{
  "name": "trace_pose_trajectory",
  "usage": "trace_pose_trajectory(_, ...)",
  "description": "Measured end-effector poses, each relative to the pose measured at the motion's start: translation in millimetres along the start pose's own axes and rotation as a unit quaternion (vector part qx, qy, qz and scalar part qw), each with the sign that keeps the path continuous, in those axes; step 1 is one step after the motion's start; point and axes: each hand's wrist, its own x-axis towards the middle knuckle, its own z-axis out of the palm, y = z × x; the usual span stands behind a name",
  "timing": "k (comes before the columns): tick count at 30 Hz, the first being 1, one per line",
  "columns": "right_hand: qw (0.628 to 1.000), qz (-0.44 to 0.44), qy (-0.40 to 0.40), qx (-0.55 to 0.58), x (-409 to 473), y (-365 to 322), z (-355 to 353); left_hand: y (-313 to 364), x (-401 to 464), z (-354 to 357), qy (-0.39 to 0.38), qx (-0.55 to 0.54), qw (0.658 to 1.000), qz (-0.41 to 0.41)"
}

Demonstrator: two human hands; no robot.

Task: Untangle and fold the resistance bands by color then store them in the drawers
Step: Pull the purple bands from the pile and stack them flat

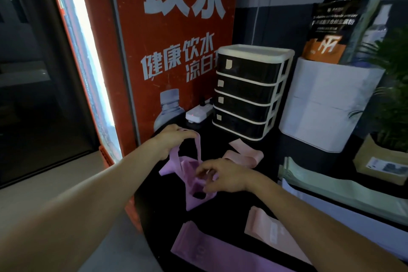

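Nearest my view, a flat purple band (198, 249) lies on the dark worktop (231, 212), with a folded pink band (268, 227) just beside it to the right. Beyond them I see my left hand (169, 139) raised, its fingers curled round one loop of a tangled purple band (192, 174), pulling that strip up off the surface. My right hand (223, 175) sits lower on the same tangle, fingertips pinching its bunched middle, which hangs just above the worktop. Past the tangle another pink band (242, 154) lies loose, near the foot of the drawer unit (251, 93), whose four dark drawers are all pushed in. A white power strip (198, 113) rests left of the unit, against the red cooler (172, 51). Right of the drawers stands a white bin (326, 106).
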Motion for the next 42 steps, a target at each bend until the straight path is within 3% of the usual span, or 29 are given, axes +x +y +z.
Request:
trace_pose_trajectory(3,0.992,-0.021,-0.044,-0.112,-2.7,-4.5,14.1,-4.4,-1.2,2.4,0.003,0.015,1.0,0.0)
trace_pose_trajectory(6,0.992,-0.03,0.003,-0.12,2.4,-1.4,12.0,-2.7,-6.5,-0.8,-0.015,0.051,0.999,-0.011)
trace_pose_trajectory(8,0.992,-0.018,0.088,-0.092,7.4,-2.0,-4.0,1.1,-10.7,-5.6,-0.038,0.055,0.998,-0.019)
trace_pose_trajectory(10,0.977,-0.001,0.213,0.012,10.8,-6.7,-21.5,6.5,-12.0,-9.2,-0.078,0.021,0.997,-0.018)
trace_pose_trajectory(12,0.943,0.012,0.312,0.111,14.2,-10.6,-34.3,15.4,-13.8,-7.6,-0.102,-0.073,0.992,-0.002)
trace_pose_trajectory(14,0.927,0.007,0.352,0.129,17.7,-16.0,-43.0,26.5,-11.6,-3.3,-0.071,-0.171,0.983,0.022)
trace_pose_trajectory(17,0.956,-0.04,0.288,0.037,22.0,-28.9,-50.1,44.7,-11.6,-0.3,-0.027,-0.2,0.977,0.076)
trace_pose_trajectory(20,0.969,-0.044,0.235,-0.067,26.7,-31.8,-58.6,52.2,-15.3,-1.9,-0.065,-0.105,0.984,0.129)
trace_pose_trajectory(26,0.958,-0.011,0.281,0.065,3.1,-30.3,-76.3,56.7,-21.5,-0.4,-0.084,-0.103,0.981,0.144)
trace_pose_trajectory(33,0.988,0.011,0.142,0.06,-11.9,-43.8,-81.9,65.8,-30.5,3.7,-0.055,-0.076,0.98,0.174)
trace_pose_trajectory(38,0.935,0.011,0.255,0.246,-11.3,-44.8,-85.4,67.1,-35.6,-1.1,-0.068,-0.146,0.974,0.158)
trace_pose_trajectory(42,0.901,-0.013,0.344,0.264,-15.4,-56.5,-95.5,78.9,-42.0,8.9,-0.092,-0.151,0.968,0.176)
